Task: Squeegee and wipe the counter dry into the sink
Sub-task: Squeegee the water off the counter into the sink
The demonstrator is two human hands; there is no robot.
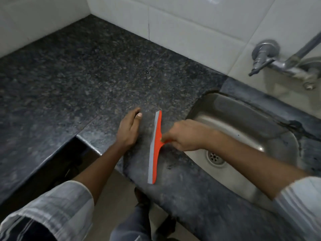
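Observation:
An orange squeegee (155,148) with a grey rubber blade stands on the dark speckled granite counter (90,80), its blade running from far to near just left of the sink. My right hand (185,136) is shut on its short handle, reaching in over the steel sink (243,122). My left hand (128,129) rests flat on the counter a little left of the blade, fingers together, holding nothing.
A chrome tap (271,61) juts from the white tiled wall (191,28) above the sink. The sink drain (215,157) lies near my right wrist. The counter's front edge steps back at lower left, with floor and my legs below.

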